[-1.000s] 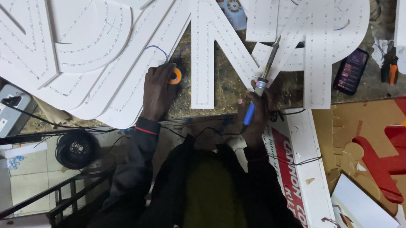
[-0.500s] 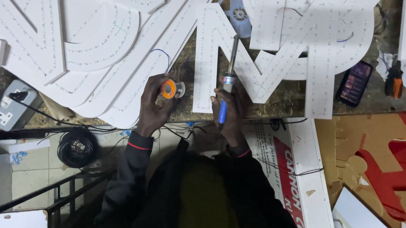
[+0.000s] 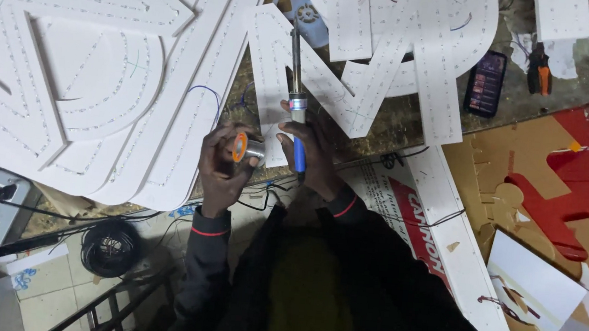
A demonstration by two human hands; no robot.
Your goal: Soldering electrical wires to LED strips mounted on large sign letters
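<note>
Both arms are held forward from the body, bent at the elbows, in dark sleeves with red cuffs. The left hand (image 3: 222, 168) is raised with its fingers (image 3: 220, 141) curled shut around a small spool (image 3: 245, 148). The right hand (image 3: 312, 153) is closed in a fist on an upright soldering iron (image 3: 298, 95)

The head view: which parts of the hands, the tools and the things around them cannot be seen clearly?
- Soldering iron: its tip is too thin to see against the white letter panel.
- Small spool: the left hand wraps it; what is wound on it is too small to tell.
- Right hand: its palm is turned away.
- Phone: its screen is too small to read.
- Wire coil: dim, its ends are lost.
</note>
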